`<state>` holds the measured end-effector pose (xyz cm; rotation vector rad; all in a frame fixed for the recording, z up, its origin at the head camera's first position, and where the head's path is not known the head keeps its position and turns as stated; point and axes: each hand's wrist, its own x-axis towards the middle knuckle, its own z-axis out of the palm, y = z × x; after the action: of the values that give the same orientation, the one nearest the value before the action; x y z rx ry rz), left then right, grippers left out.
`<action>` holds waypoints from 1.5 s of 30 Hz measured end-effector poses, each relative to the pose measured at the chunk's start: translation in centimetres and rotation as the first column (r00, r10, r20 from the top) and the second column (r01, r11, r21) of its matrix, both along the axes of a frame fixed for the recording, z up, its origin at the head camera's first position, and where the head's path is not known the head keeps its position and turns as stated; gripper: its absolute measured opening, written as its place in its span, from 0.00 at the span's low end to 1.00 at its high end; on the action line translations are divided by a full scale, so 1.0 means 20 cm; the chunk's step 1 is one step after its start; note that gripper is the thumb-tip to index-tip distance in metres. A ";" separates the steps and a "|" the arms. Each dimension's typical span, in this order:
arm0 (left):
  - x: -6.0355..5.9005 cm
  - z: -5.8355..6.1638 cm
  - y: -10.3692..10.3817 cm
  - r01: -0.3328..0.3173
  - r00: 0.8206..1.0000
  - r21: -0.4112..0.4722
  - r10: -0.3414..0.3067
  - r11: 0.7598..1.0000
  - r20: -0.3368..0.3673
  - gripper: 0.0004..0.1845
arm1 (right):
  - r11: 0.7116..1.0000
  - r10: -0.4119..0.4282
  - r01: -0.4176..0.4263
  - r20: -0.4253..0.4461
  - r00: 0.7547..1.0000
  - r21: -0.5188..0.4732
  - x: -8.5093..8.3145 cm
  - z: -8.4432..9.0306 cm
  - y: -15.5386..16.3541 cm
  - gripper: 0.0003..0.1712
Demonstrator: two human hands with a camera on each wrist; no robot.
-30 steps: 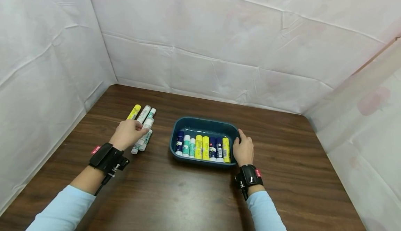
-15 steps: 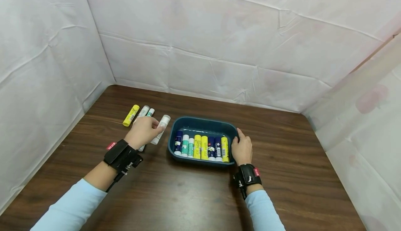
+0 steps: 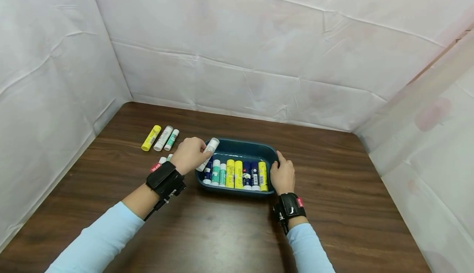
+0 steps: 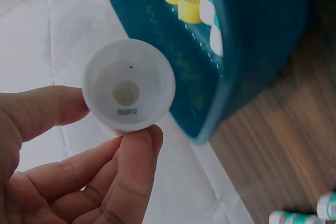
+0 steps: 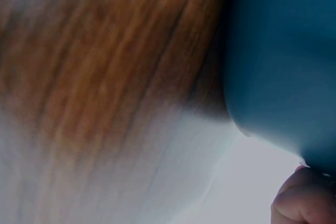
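Observation:
My left hand [image 3: 189, 154] pinches a white glue stick [image 3: 208, 154] between thumb and fingers, over the left end of a dark teal tray [image 3: 244, 146]. In the left wrist view the hollow round base of this glue stick [image 4: 128, 85] faces the camera, in front of the tray's wall. A row of yellow, navy and green-and-white glue sticks [image 3: 238, 174] lies along the tray's near side. At the tray's right end my right hand [image 3: 283, 176] grips the rim. The right wrist view has the tray's outer wall [image 5: 283, 61] and part of a finger [image 5: 304, 198].
On the table's left lie a yellow glue stick [image 3: 151, 138], a white one [image 3: 163, 138] and a slim green-and-white one [image 3: 171, 139]. Two more lie partly hidden behind my left wrist. White sheeting [image 3: 222, 59] walls in the wooden table [image 3: 352, 190].
My left hand has picked the white glue stick from the group on the left and carried it right, over the tray's left end. The right hand stays on the tray's rim.

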<state>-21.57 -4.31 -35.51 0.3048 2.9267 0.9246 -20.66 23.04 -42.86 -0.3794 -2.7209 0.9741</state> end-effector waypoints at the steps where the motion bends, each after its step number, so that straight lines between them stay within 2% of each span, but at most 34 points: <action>1: 0.00 0.00 0.02 0.008 1.000 0.002 -0.008 1.000 -0.001 0.14 | 1.000 0.001 -0.001 -0.002 1.000 -0.001 0.00 0.00 0.00 0.25; 6: 0.00 -0.01 0.11 0.035 0.999 0.024 -0.036 0.999 0.024 0.17 | 1.000 -0.007 0.007 -0.011 1.000 -0.001 0.00 0.00 -0.02 0.25; 11: 0.00 -0.02 0.22 0.045 0.996 0.041 -0.048 0.998 0.073 0.13 | 1.000 -0.011 0.011 -0.007 1.000 -0.009 0.00 0.00 -0.03 0.25; 20: -0.01 -0.05 0.39 0.092 0.993 0.027 -0.094 0.995 0.075 0.11 | 1.000 -0.009 0.008 -0.037 0.999 -0.015 0.00 -0.01 -0.07 0.25; 27: -0.01 -0.09 0.47 0.150 0.987 0.033 -0.151 0.988 0.050 0.25 | 1.000 -0.003 0.002 -0.072 0.997 -0.008 0.00 -0.02 -0.09 0.24; 32: -0.01 -0.13 0.53 0.179 0.981 0.047 -0.182 0.983 0.065 0.18 | 1.000 0.005 -0.007 -0.074 0.997 -0.020 -0.01 -0.02 -0.10 0.24; 37: -0.01 -0.16 0.58 0.179 0.980 0.056 -0.183 0.982 0.082 0.10 | 0.999 0.000 -0.003 -0.065 0.998 -0.043 0.00 -0.02 -0.12 0.24; 45: -0.01 -0.20 0.61 0.176 0.978 0.088 -0.185 0.980 0.096 0.13 | 0.998 -0.009 0.005 -0.060 0.998 -0.057 -0.01 -0.02 -0.14 0.23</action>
<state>-21.81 7.94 -39.43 0.5020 2.7186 0.9984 -20.86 20.25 -43.27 -0.3632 -2.6411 1.0458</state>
